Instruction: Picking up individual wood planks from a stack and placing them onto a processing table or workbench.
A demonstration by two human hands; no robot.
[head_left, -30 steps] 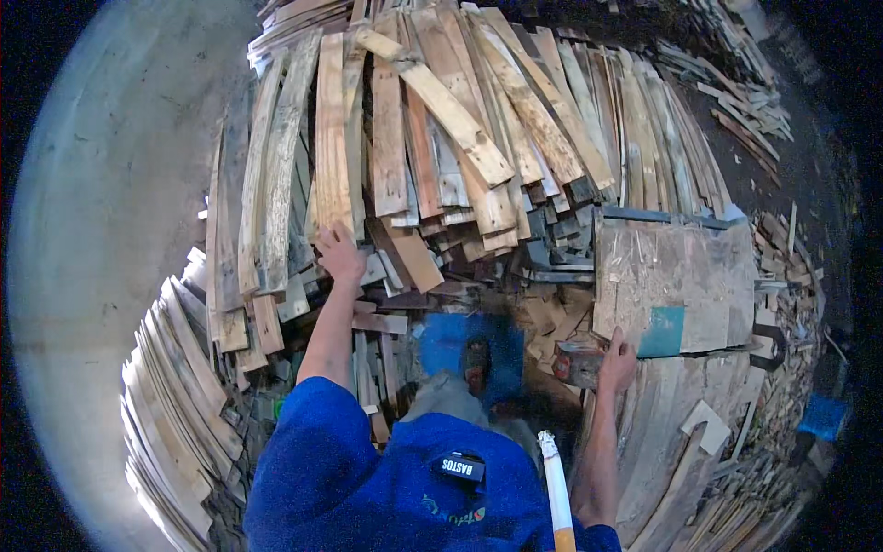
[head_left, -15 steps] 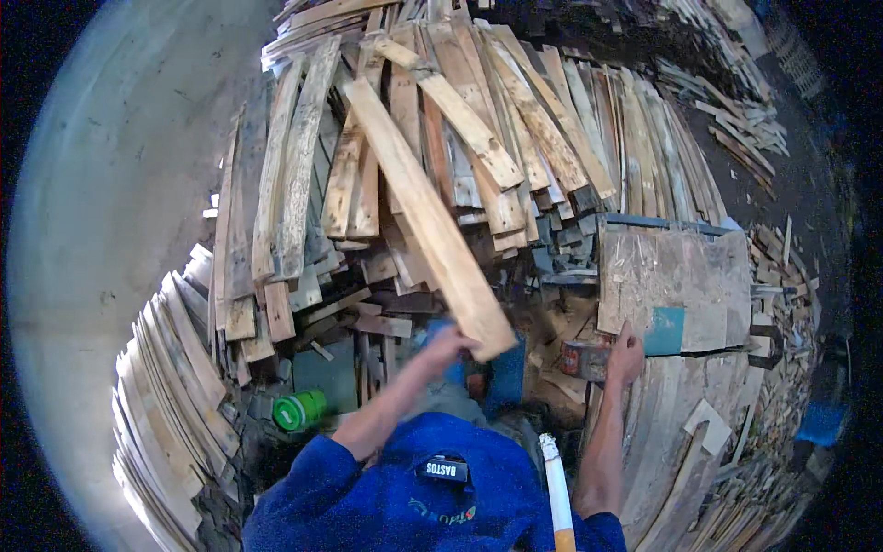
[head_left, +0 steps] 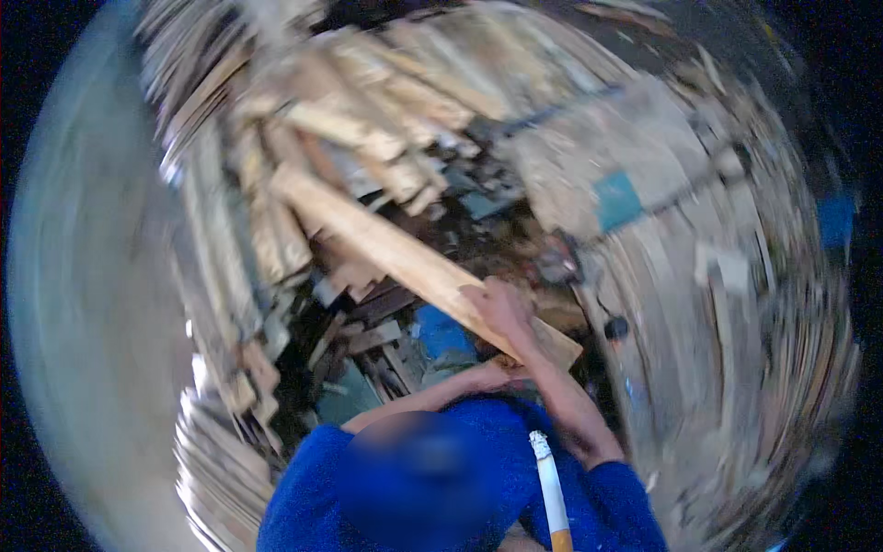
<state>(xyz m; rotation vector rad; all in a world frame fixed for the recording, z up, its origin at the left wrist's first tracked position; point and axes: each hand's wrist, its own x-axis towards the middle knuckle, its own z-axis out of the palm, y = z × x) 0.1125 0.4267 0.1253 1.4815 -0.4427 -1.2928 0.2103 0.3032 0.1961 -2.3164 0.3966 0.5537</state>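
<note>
A long, pale wooden plank [head_left: 386, 244] slants from the far left down to the near right, above the gap in front of my body. My right hand [head_left: 501, 313] lies over the plank toward its near end, fingers closed round it. Lower down, my left hand [head_left: 506, 368] is at the plank's near edge and seems to hold it from beneath; the wood partly hides its fingers. Just beyond my right hand, on the bench side, sits a blurred red and grey tool [head_left: 558, 258] that no hand touches.
Stacked boards [head_left: 368, 83] fill the far side, with more piles [head_left: 221, 469] at the left. A worn bench board with a teal patch [head_left: 618, 201] is at the right, beside a long stack of planks [head_left: 681, 368]. A cigarette [head_left: 549, 488] juts up at the bottom.
My right hand has left the red and grey tool and taken hold of the plank. The plank has come nearer and swung to a flatter slant. The whole view has turned and blurred.
</note>
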